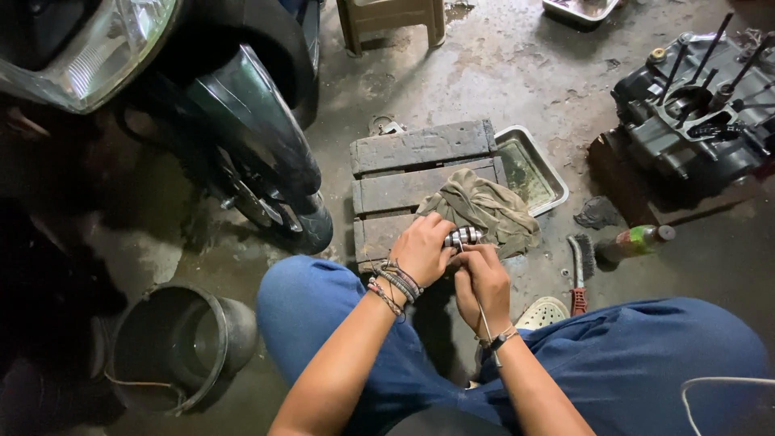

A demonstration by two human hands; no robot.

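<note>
Stained concrete floor (517, 73) spreads around us, with a motorcycle front wheel (266, 186) at our left, a dark bucket (182, 343) below it, and an opened engine case (698, 121) at the far right; before our knees sits a low wooden pallet (404, 173) that serves as our desk, with an olive rag (492, 210) draped on it and a metal tray (529, 169) just beside. We hold a small ribbed metal part (462, 237) just above the rag, between both hands; it looks like solid, shiny steel, so we judge it stiff, heavy for its bulk, probably oily and slippery, and best gripped around its plain ends rather than its raised rings. Our left hand (421, 249) is curled closed around one end, wrist banded with bracelets; our right hand (482, 274) pinches the other end, fingers bent tight, forearms angled inward over our blue trousers (646, 355); a wire brush (581, 270) and a bottle (638, 241) lie near on the floor.
</note>
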